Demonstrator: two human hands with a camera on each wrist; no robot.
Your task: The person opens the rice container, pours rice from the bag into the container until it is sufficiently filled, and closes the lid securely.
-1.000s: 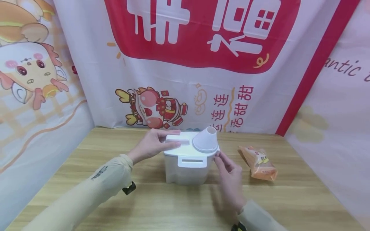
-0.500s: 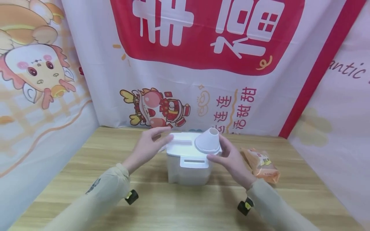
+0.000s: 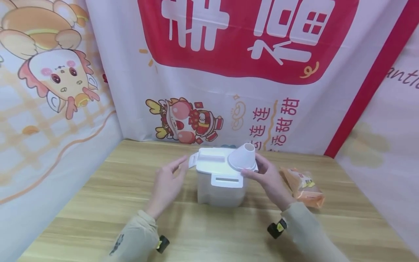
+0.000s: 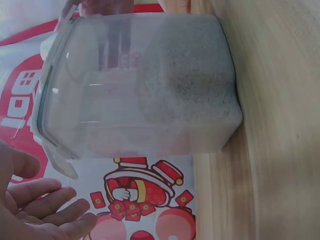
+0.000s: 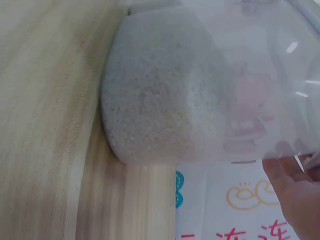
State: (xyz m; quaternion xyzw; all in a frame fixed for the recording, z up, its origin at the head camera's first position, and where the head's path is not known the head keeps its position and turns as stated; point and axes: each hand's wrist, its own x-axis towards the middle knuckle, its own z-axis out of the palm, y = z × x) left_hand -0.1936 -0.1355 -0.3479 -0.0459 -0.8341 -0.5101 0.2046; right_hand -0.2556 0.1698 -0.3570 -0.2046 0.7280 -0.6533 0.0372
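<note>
A translucent storage container (image 3: 220, 194) with pale grains in its lower part stands upright on the table. Its white lid (image 3: 209, 168) carries a raised handle bar and a white cone-shaped spout (image 3: 243, 156) at the right end. A latch flap (image 3: 193, 160) sticks out from the lid's left end, and a slotted flap (image 3: 227, 181) is at the front. My left hand (image 3: 168, 183) is beside the left flap, fingertips close to it; the left wrist view shows its fingers (image 4: 50, 200) loosely extended. My right hand (image 3: 270, 182) grips the lid's right end, thumb in front, fingers behind the spout.
An orange and clear plastic packet (image 3: 304, 187) lies on the wooden table (image 3: 209, 233) to the right of the container. Printed cloth (image 3: 242, 65) hangs along the back and both sides of the table.
My left hand has come off the lid's handle and moved to the left end, where the flap now sticks out. My right hand has risen from the right front corner to the lid's right end.
</note>
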